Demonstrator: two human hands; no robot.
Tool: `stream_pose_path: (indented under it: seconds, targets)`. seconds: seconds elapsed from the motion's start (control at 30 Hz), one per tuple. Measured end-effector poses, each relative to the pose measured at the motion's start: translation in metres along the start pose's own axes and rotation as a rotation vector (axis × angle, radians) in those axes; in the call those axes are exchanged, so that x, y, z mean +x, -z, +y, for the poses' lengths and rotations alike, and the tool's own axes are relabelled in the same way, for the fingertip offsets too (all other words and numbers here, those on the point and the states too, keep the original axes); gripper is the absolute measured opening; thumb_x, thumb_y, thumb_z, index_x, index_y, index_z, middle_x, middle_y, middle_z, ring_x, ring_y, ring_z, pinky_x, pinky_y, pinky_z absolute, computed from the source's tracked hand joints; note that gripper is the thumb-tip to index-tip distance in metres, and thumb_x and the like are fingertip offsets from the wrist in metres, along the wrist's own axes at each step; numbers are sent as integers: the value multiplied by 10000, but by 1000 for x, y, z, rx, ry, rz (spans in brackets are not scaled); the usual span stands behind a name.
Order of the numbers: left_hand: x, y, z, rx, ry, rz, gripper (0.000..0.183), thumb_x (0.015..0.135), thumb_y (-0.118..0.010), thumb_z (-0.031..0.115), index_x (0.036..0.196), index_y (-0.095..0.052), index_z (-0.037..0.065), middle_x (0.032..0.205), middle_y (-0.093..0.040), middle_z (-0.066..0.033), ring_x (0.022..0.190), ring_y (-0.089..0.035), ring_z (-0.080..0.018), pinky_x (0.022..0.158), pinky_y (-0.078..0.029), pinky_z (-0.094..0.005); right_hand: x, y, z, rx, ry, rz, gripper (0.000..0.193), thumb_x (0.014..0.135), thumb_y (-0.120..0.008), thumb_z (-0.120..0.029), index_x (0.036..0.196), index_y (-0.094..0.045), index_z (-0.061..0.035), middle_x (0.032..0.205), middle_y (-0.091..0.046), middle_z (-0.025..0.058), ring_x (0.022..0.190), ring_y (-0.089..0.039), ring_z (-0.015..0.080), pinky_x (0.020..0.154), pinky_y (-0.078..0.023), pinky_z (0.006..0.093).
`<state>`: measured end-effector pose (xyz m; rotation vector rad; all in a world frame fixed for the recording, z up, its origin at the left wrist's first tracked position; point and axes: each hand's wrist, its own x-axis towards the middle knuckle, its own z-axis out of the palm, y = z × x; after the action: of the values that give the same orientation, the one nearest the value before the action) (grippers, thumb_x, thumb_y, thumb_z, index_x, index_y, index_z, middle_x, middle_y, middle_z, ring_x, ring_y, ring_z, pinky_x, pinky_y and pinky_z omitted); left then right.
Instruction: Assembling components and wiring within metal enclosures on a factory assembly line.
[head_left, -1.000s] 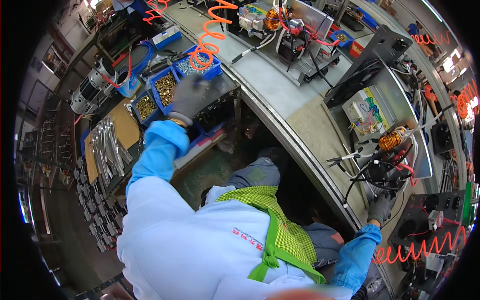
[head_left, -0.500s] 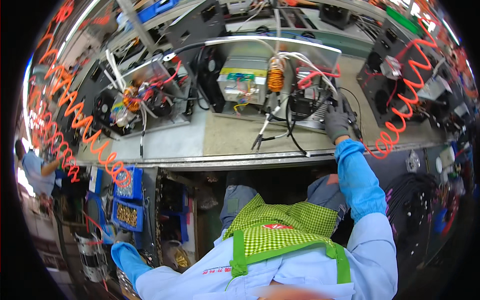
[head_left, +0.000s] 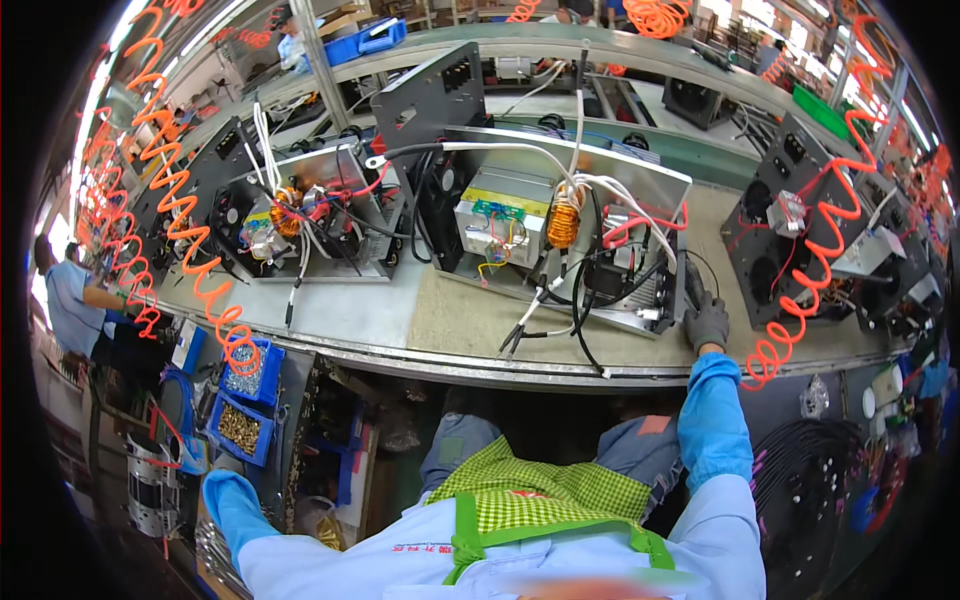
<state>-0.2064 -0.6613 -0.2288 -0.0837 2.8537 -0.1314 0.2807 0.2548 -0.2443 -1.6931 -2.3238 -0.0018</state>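
My right hand (head_left: 707, 323), in a grey glove, is at the right end of an open metal chassis. Its fingers are curled at a dark elongated tool (head_left: 692, 286), partly hidden by the glove. The chassis (head_left: 655, 178) holds a silver-and-yellow transformer block (head_left: 500, 235), an orange copper-wound coil (head_left: 564, 222) and finned heat sinks. White and black cables (head_left: 535, 310) with bare lugs hang over its front. My left hand (head_left: 229, 463) is low at the left, beside a blue bin of brass-coloured fasteners (head_left: 240, 428). The blue sleeve hides most of it, so its fingers do not show.
A second wired chassis (head_left: 345, 255) stands left on the bench, and dark panels with fans (head_left: 770, 225) stand right. Orange coiled hoses (head_left: 185, 215) hang at both sides. Another blue bin (head_left: 252, 372) holds silver fasteners. At the far left is another person (head_left: 75, 300).
The view has tilted up, so the bench sits lower in the picture. My right hand has drawn back from the heat sink to beyond the chassis's right end. My left hand stays by the bins.
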Motion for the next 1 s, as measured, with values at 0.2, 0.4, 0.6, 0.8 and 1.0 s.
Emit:
stream_pose_path:
  seconds: [0.2,0.4,0.6,0.8,1.0]
  targets:
    - [-1,2,-3,16,80,63,466,766,-584,342,1137,-611,61,1124,-611,-224,1096,-559,-385,935,-448,-425,23,-15,-4,144,-195,-173,563,751,-652,-333,1213,-491,-54,1228,-498,252,1055,-546,446,880,-462,477]
    - [-29,8,18,-15,98,-3,425,759,-587,284,1112,-628,52,1146,-601,-221,1110,-553,-373,955,-442,-414,8,-7,17,188,-132,-276,515,703,-632,-374,1039,-594,15,967,-635,282,949,-607,440,771,-489,458]
    - [-30,16,22,78,107,-41,482,761,-610,285,1186,-590,57,1164,-595,-221,1112,-554,-369,943,-453,-416,-94,58,42,1031,-291,-660,203,737,-593,-53,919,-508,-21,560,-495,19,424,-460,132,385,-368,271]
    - [-50,25,21,-176,72,148,290,686,-660,111,968,-680,45,944,-676,-187,865,-660,-328,787,-524,-402,-168,136,47,934,-119,-378,325,672,-655,-104,961,-536,-14,733,-553,34,583,-514,121,496,-426,258]
    - [-6,-29,-61,-925,171,277,256,733,-657,105,971,-618,18,697,-624,-102,499,-586,-206,467,-487,-324,-215,187,89,1009,-168,-374,471,681,-596,-83,1136,-481,-41,709,-458,9,489,-430,96,417,-366,244]
